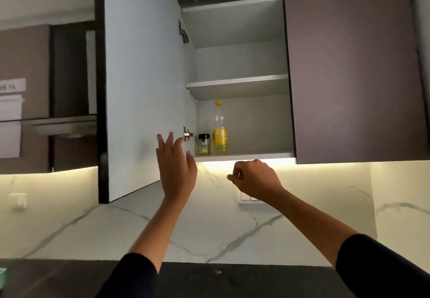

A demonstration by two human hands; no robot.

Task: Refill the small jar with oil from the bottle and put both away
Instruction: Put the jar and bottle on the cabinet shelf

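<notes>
A clear oil bottle [220,130] with a yellow cap and yellow label stands upright on the bottom shelf [244,157] of the open wall cabinet. Right beside it on the left stands the small glass jar [204,145] with a black lid, with some yellowish oil at its base. My left hand [175,167] is raised with fingers spread, in front of the inner face of the open cabinet door [144,76], holding nothing. My right hand [252,177] hangs just below the shelf edge, fingers curled in, empty.
The cabinet's upper shelf [237,83] shows nothing on it. A shut brown door [353,69] lies to the right. A range hood [65,126] sits at left. A white marbled backsplash [209,223] with a wall switch [250,198] runs behind a dark countertop [69,279].
</notes>
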